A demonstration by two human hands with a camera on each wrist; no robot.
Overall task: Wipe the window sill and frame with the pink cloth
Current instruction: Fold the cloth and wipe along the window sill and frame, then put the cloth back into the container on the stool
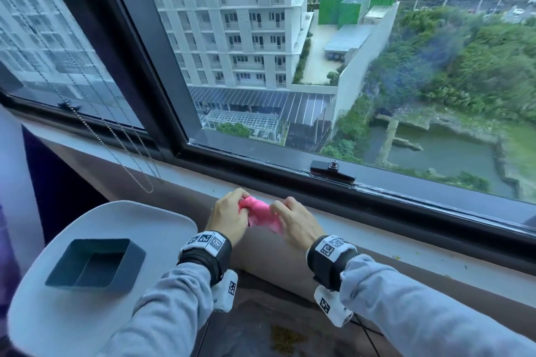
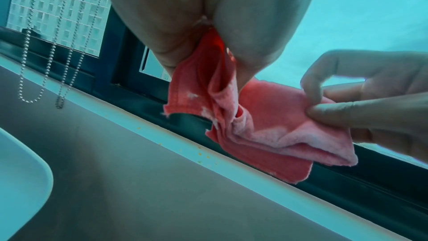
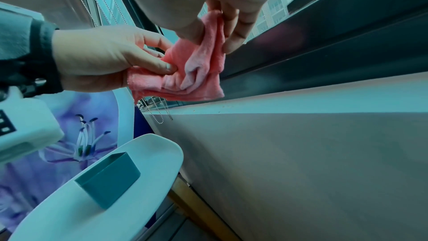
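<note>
Both hands hold the pink cloth [image 1: 261,213] in the air just in front of the pale window sill [image 1: 377,236]. My left hand [image 1: 229,216] grips its left end in curled fingers. My right hand [image 1: 295,220] pinches the right edge between thumb and fingers. In the left wrist view the pink cloth [image 2: 250,125] hangs crumpled from my left hand [image 2: 203,25], with my right hand [image 2: 347,102] pinching its corner. In the right wrist view the pink cloth [image 3: 192,72] sits between my left hand [image 3: 111,58] and my right hand [image 3: 222,30]. The dark window frame [image 1: 377,191] runs behind the sill.
A white chair seat [image 1: 95,284] with a dark square tray [image 1: 95,264] stands at the lower left. A bead chain [image 1: 130,165] hangs over the sill at the left. A black window latch [image 1: 333,169] sits on the frame. Small yellow crumbs [image 2: 203,155] dot the sill.
</note>
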